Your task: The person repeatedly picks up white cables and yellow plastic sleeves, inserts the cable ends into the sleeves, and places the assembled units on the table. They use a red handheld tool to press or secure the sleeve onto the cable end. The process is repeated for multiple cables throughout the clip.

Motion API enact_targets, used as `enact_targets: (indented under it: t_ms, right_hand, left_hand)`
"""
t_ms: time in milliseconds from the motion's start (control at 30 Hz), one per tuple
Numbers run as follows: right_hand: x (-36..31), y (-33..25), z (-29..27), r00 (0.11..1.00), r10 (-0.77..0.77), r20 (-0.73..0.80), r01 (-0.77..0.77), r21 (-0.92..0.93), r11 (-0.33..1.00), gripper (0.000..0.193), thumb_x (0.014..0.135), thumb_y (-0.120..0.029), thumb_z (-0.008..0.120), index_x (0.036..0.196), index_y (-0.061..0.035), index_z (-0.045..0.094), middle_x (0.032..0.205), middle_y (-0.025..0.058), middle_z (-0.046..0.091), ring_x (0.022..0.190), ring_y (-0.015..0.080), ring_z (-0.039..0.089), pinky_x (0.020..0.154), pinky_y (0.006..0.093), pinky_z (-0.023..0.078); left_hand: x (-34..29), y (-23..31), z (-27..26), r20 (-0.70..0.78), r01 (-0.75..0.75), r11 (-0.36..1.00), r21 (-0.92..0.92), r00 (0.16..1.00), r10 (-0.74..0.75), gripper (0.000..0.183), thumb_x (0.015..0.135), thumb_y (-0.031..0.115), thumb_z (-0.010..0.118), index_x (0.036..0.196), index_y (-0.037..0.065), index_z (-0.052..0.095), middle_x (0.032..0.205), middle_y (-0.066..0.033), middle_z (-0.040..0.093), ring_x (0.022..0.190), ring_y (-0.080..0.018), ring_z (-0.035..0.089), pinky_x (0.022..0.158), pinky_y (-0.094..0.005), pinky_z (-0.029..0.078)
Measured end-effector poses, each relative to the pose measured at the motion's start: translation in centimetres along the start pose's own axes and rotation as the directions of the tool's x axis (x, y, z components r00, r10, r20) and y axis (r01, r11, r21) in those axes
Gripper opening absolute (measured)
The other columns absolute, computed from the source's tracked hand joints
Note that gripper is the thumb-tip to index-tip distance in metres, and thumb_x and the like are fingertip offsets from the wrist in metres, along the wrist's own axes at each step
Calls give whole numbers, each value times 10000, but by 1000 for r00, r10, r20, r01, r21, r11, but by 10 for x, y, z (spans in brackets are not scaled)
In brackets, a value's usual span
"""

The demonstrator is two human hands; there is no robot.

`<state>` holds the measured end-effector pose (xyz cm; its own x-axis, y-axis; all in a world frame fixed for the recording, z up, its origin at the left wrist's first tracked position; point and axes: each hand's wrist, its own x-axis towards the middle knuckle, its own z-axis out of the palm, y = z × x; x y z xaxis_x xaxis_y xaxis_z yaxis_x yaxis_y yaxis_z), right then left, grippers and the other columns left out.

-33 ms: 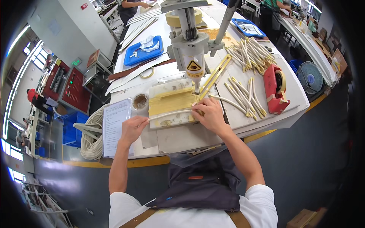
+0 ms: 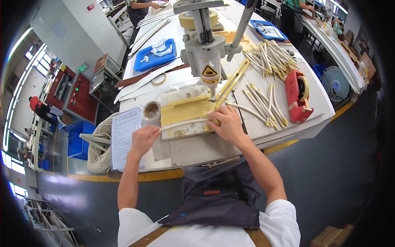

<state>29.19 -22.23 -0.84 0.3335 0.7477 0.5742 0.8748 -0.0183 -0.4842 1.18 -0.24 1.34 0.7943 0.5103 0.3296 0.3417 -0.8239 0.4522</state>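
A thin white cord [image 2: 185, 123] stretches between my two hands along the near part of a pale block covered in yellow tape [image 2: 185, 109]. Its left end is pinched in the fingers of my left hand [image 2: 144, 138]. My right hand [image 2: 225, 123] grips the other end at the block's right side, just below the tip of a grey upright press [image 2: 212, 80]; the fingers hide that end. Right of this hand lie several white cord pieces with yellow-taped ends [image 2: 263, 103], and a larger heap of them [image 2: 273, 59] is farther back.
A red tape dispenser [image 2: 293, 96] stands near the table's right edge. At left are a printed sheet [image 2: 125, 138], a tape roll [image 2: 152, 110] and a coil of white cord [image 2: 100, 150]. A blue tray [image 2: 148, 59] sits behind. Another person's arm [image 2: 144, 5] shows at the far end.
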Motion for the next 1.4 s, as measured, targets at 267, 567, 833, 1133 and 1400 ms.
enact_targets:
  t_ms: [267,567,833,1133,1400]
  right_hand:
    - [-4,-2,-175,917,105,-384,-124,-23,992,345,807,-46,771,1148,-54,714,1108,120,700,956,255,671,765,352,534]
    - [-48,110,-305,459,885,-73,-876,127,465,383,918,-341,709,974,32,780,655,52,631,538,111,567,476,289,428]
    - [-46,113,-293,380,914,144,-859,422,290,327,919,-270,716,1096,4,731,985,117,734,739,193,721,579,271,546]
    - [-89,95,-253,476,879,9,-412,885,214,445,978,-247,682,1269,74,585,1246,210,650,958,294,739,812,348,633]
    - [-120,121,-214,539,790,-292,-407,731,548,249,944,-153,736,908,94,742,1371,213,599,1076,213,690,898,315,592]
  left_hand:
    - [-15,-4,8,-94,35,978,-208,994,-56,117,889,98,737,964,11,755,860,-120,726,738,-200,666,681,-304,532]
    - [-45,100,26,295,393,449,-802,915,-275,125,932,56,692,945,-62,734,766,-63,671,643,-120,615,609,-254,511]
    - [-41,172,54,521,504,302,-809,853,-27,159,964,87,686,1006,-56,740,848,-95,703,653,-119,640,582,-237,513]
    - [-36,194,65,592,589,268,-763,802,-77,180,960,108,702,1023,-55,742,782,-79,698,587,-98,614,490,-208,458]
    - [-17,201,72,605,616,255,-745,786,-130,210,967,139,708,1056,-48,746,797,-49,691,591,-63,571,489,-201,444]
